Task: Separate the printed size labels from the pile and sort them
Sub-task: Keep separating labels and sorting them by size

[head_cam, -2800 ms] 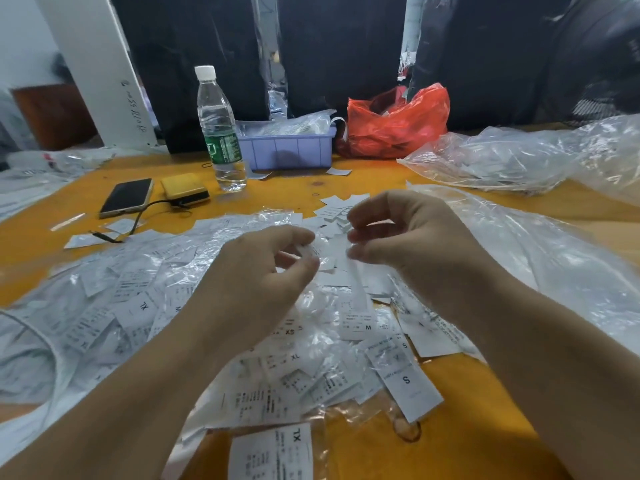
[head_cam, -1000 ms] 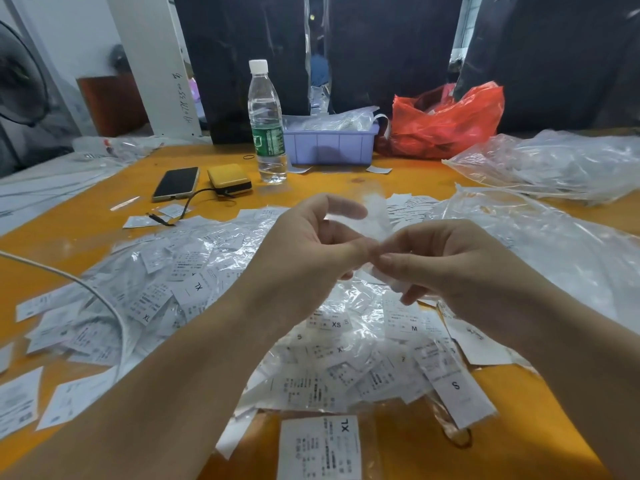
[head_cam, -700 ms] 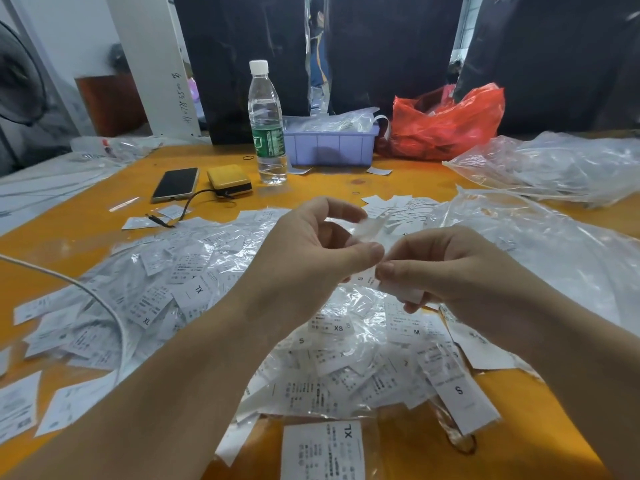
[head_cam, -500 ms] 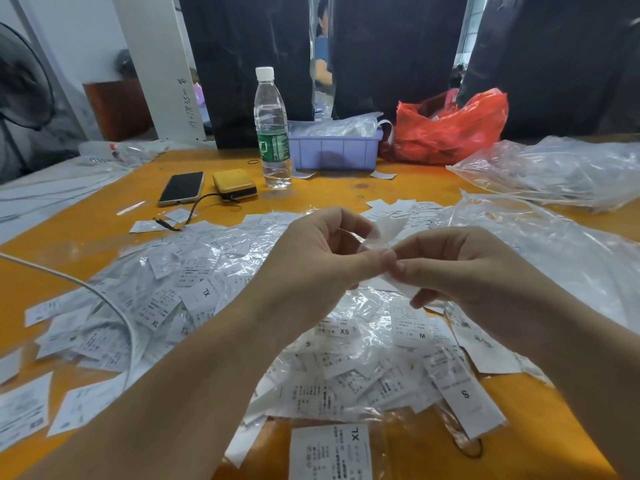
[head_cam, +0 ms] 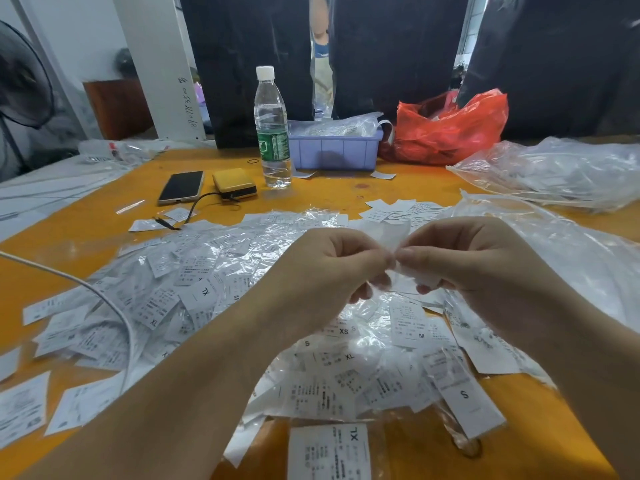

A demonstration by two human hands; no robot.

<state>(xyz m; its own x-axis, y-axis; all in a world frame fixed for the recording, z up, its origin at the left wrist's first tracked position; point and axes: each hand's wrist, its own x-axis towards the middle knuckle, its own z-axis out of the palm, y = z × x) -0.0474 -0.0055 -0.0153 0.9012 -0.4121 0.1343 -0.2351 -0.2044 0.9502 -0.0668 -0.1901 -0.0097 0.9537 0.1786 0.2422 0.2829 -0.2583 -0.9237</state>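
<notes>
— Where are the hands relative to the pile (head_cam: 311, 323)?

— Raised above it; the left hand (head_cam: 332, 268) and right hand (head_cam: 474, 265) both pinch one white label (head_cam: 394, 233) (print unreadable).

— Beyond the pile?

— A bottle (head_cam: 272, 129).

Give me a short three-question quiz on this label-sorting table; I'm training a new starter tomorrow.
1. True or false: both hands pinch the same white label.
2. What stands just left of the purple tray: A) phone, B) water bottle, C) red bag?
3. Which size letters show on the label at the bottom edge?

Key: 1. True: left hand and right hand both pinch it. 2. B, the water bottle. 3. XL.
</notes>
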